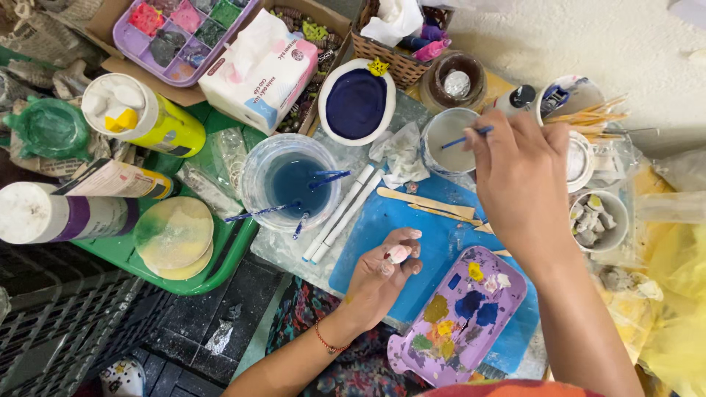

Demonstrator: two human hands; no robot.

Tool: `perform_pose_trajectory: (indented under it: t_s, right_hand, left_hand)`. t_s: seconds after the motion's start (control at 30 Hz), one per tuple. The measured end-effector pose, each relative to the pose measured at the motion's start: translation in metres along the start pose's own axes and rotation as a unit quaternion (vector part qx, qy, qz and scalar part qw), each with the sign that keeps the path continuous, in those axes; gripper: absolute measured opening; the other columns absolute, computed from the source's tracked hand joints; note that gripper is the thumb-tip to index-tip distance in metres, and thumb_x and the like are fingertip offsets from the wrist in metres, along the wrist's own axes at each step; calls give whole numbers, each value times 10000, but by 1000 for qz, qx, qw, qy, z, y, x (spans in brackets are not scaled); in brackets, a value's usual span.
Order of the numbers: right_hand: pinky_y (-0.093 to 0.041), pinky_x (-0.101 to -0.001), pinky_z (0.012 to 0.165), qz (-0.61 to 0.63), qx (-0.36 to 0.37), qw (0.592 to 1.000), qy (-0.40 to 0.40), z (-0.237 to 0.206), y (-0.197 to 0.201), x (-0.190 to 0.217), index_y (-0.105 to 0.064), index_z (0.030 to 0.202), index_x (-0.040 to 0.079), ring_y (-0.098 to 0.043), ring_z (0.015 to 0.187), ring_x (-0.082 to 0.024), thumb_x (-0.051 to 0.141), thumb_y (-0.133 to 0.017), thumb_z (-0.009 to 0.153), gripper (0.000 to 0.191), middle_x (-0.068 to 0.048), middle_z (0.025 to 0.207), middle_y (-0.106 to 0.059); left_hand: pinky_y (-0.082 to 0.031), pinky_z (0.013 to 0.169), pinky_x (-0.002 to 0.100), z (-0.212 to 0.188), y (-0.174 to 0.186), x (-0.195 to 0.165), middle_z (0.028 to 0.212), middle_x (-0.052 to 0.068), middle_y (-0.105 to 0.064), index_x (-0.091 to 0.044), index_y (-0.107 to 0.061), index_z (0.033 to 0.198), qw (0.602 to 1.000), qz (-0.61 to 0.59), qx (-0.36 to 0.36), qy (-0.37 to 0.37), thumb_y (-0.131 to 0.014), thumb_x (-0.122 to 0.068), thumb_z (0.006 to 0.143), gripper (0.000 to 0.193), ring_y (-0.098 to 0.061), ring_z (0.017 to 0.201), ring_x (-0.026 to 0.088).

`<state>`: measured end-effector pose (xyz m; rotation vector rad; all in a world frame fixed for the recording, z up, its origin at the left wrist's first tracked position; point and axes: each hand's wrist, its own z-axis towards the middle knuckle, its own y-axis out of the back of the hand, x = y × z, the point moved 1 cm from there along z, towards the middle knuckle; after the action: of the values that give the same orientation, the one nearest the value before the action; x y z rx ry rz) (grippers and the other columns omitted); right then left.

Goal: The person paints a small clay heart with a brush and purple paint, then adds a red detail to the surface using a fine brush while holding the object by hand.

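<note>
My left hand (382,273) is closed around a small white painted piece (398,254), held over a blue mat (397,220). My right hand (518,173) grips a thin blue-handled brush (465,138), whose tip reaches into a white cup (447,140) at the back. Just below my right wrist lies a purple palette (507,309) with blue, yellow and green paint blobs. Between my hands, wooden sticks (426,204) rest on the mat.
A clear water cup (290,182) with brushes stands left of two white markers (344,213). A dark blue painted dish (357,103), a tissue pack (257,70), a green tray (228,250) with round discs, glue bottles (143,117) and a wicker basket (401,62) crowd the back.
</note>
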<state>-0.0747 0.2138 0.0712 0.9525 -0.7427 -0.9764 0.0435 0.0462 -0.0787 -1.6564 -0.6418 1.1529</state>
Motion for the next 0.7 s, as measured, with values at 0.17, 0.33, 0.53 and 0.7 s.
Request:
perform_pose_trajectory:
  t_s: [0.17, 0.33, 0.53, 0.7]
  right_hand:
    - [-367, -423, 865, -8, 34, 999, -5, 2, -4, -6, -658, 1132, 52, -572, 883, -274, 161, -690, 1109, 116, -97, 917, -639]
    - [-363, -426, 884, 10, 33, 999, -20, 11, 2, -3, -660, 1118, 52, -578, 887, -266, 163, -648, 1132, 112, -86, 902, -657]
    - [-380, -440, 890, -8, 36, 999, -41, 15, 6, -4, -671, 1062, 64, -575, 902, -309, 171, -639, 1120, 125, -113, 896, -652]
    - [-388, -455, 921, -20, 10, 999, -41, 14, 5, -6, -683, 1082, 58, -570, 889, -321, 167, -645, 1126, 123, -142, 929, -651]
  left_hand:
    - [-423, 1007, 364, 0, 2, 2, 1387, 23, -508, -28, -662, 1208, 1000, 3, 5, -9, -801, -414, 939, 491, -484, 1193, 151]
    - [-426, 1012, 372, 0, 2, 4, 1424, 21, -509, -42, -671, 1178, 1000, -6, 5, -15, -799, -406, 944, 452, -486, 1193, 153]
    - [-411, 1003, 354, -1, 1, 1, 1270, 27, -505, -24, -644, 1315, 1000, -1, 1, 1, -799, -428, 921, 585, -477, 1157, 142]
    - [-412, 1001, 355, 0, 2, 1, 1312, 25, -510, -5, -616, 1273, 1000, 2, -2, -3, -806, -425, 928, 576, -479, 1160, 143]
